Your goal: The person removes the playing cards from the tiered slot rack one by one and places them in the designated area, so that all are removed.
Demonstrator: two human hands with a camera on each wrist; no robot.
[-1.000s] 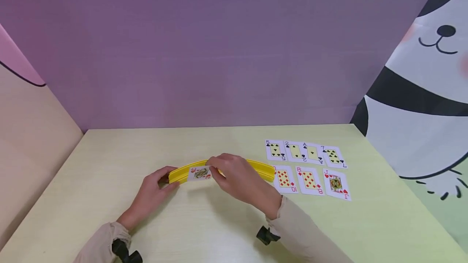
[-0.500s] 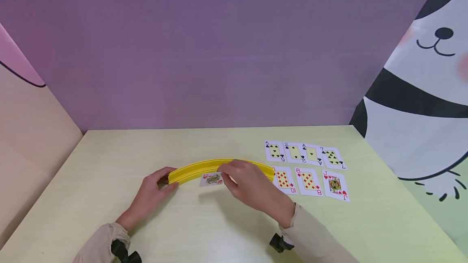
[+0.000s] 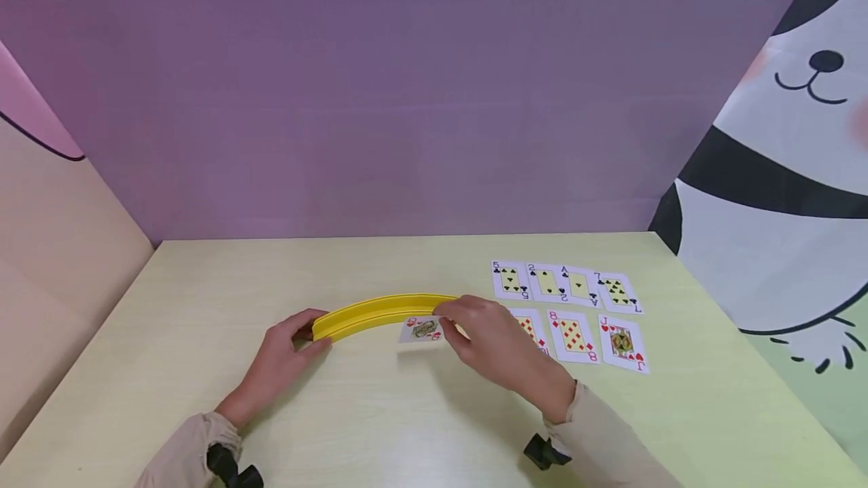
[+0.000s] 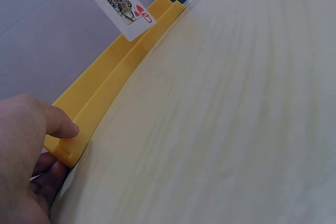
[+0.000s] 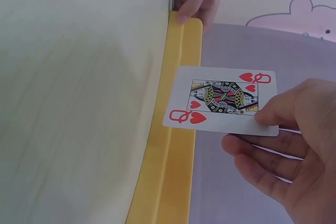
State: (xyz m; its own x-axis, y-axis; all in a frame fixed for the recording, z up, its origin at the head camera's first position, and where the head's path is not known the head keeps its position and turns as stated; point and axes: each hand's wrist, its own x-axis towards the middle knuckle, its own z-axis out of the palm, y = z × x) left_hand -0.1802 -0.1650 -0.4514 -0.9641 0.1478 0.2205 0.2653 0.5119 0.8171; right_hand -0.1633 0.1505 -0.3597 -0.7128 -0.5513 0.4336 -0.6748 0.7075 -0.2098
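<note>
A curved yellow card holder (image 3: 373, 313) with a lengthwise groove lies across the middle of the table. My left hand (image 3: 288, 349) grips its left end, the thumb (image 4: 63, 125) on the near face and fingers behind and under it. Between thumb and fingers of my right hand (image 3: 498, 341) is the queen of hearts (image 5: 223, 100), a playing card pinched by its right edge. The card is face up, tilted, and overlaps the front of the holder in the head view. In the head view my right hand hides the holder's right end.
Right of the holder, face-up playing cards lie in two rows on the table (image 3: 380, 428). The back row has several black cards, among them the seven of clubs (image 3: 617, 292). In front are a partly covered ten of diamonds (image 3: 527, 322), the eight of diamonds (image 3: 573, 336) and the jack of hearts (image 3: 622, 343).
My right hand has moved to the right along the holder, carrying the queen of hearts with it. The left hand and the holder have stayed in place.
</note>
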